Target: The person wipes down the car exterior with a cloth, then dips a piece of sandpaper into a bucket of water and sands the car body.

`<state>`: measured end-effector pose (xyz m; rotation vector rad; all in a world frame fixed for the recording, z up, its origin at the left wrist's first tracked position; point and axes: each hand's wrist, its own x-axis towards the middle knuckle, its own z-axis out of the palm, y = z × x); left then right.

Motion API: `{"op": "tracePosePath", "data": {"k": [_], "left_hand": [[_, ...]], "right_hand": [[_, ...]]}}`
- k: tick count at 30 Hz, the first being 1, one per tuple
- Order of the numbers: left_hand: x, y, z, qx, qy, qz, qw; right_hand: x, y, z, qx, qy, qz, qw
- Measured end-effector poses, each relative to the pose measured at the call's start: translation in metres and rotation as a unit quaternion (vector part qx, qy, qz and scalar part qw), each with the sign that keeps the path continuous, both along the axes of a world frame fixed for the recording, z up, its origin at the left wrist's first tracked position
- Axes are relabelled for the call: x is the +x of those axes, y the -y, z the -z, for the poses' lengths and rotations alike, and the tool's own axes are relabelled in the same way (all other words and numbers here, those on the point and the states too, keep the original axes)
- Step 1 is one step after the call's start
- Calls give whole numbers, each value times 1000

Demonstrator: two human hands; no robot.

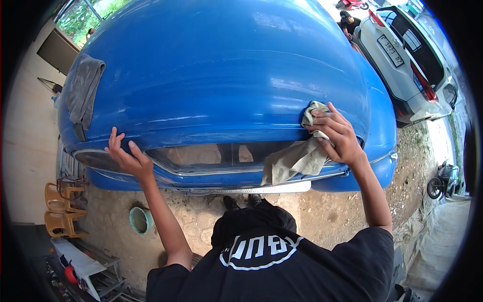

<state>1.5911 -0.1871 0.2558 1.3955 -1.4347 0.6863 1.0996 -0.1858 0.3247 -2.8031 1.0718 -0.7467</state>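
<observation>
The rounded roof of a blue car point(216, 75) fills the area ahead of me, with light scuffs and streaks along its near side. My right hand point(336, 132) grips a beige cloth point(297, 163) against the roof's right near edge. Part of the cloth is bunched under the fingers, and the rest hangs over the side windows. On the left, my left hand point(130, 157) rests at the roof edge above the window, fingers apart and holding nothing. A folded grey cloth point(86, 93) lies over the roof's far left end, beyond that hand.
A white car point(402, 60) stands at the far right, with a person point(348, 25) beside it. Below left are a green bucket point(140, 220), yellow-orange chairs point(63, 204) and a cluttered metal rack point(108, 272). A motorcycle point(443, 181) is at the right.
</observation>
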Motion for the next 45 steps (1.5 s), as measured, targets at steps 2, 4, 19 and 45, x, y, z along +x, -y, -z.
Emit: {"op": "tracePosePath", "data": {"k": [2, 4, 19, 45], "left_hand": [[-8, 2, -2, -9, -28, 4, 1000], [-20, 4, -5, -10, -54, 29, 998], [-90, 20, -11, 6, 22, 10, 1000], [-32, -43, 10, 48, -85, 13, 995]], "right_hand": [[-20, -11, 12, 2, 17, 43, 999], [-19, -23, 16, 1, 76, 83, 994], [15, -24, 39, -74, 57, 149, 984], [139, 38, -34, -2, -120, -213, 970]]}}
